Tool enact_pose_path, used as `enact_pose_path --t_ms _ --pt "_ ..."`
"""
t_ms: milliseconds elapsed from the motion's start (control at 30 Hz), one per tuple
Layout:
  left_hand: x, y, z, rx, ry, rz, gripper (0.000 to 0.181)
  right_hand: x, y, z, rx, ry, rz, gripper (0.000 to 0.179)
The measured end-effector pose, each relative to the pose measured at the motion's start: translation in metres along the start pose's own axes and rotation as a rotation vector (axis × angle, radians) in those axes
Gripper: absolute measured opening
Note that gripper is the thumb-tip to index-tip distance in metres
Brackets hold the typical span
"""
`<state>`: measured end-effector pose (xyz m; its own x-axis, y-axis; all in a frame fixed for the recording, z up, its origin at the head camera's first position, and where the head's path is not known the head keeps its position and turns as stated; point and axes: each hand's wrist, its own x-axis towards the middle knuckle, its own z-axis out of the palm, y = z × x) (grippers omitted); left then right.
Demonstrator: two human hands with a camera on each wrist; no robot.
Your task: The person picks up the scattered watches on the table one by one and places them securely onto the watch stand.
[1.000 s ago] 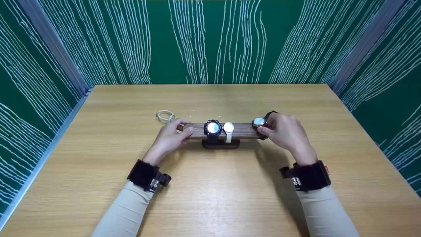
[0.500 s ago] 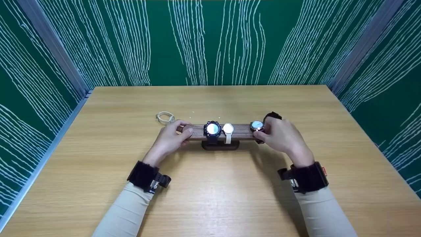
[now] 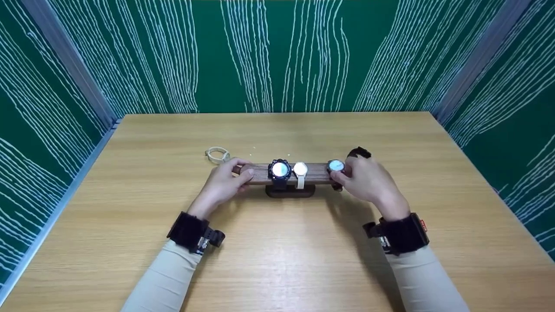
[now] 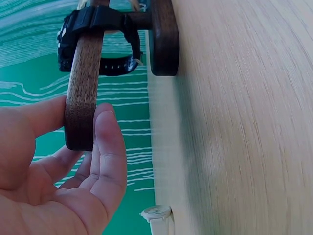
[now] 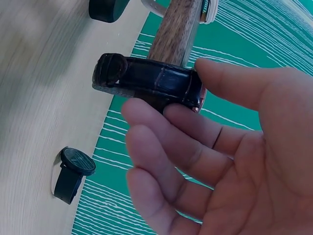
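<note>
A dark wooden watch stand (image 3: 318, 172) has its horizontal bar raised on a base (image 3: 289, 192). My left hand (image 3: 222, 183) pinches the bar's left end between thumb and fingers. Around the bar's right end loops a wristwatch (image 3: 336, 165) with a dark leather strap (image 5: 156, 78); my right hand (image 3: 373, 182) pinches it, thumb at the watch face and fingers behind. On the middle of the bar sit a chunky black watch (image 3: 279, 170) and, right beside it, a white watch (image 3: 300, 169). The right hand hides the bar's right tip in the head view.
A pale watch (image 3: 217, 154) lies on the table behind my left hand. Another black watch (image 5: 73, 171) rests on the table behind my right hand. Small white bits (image 3: 288, 155) lie behind the stand. Green walls with white lines surround the table.
My right hand has moved slightly left, sliding the leather-strapped watch inward along the bar. More of the black watch behind it shows. The left hand keeps its hold.
</note>
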<state>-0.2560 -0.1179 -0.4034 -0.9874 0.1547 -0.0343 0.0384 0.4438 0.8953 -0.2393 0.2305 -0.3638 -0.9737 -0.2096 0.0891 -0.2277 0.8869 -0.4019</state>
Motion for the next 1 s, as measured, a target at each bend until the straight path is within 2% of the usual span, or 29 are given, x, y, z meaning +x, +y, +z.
enact_pose_path --t_ms 267,600,1000 --pt "0.0 0.001 0.0 -0.006 -0.01 -0.018 0.033 0.001 -0.003 0.003 -0.006 -0.008 0.0 0.032" --pt "-0.003 0.002 -0.002 -0.003 -0.005 0.02 0.035 0.0 -0.006 0.009 0.004 -0.019 0.029 0.033" --pt "-0.002 0.002 -0.001 -0.002 -0.008 -0.026 0.034 0.001 -0.009 0.013 0.022 -0.047 0.047 0.032"
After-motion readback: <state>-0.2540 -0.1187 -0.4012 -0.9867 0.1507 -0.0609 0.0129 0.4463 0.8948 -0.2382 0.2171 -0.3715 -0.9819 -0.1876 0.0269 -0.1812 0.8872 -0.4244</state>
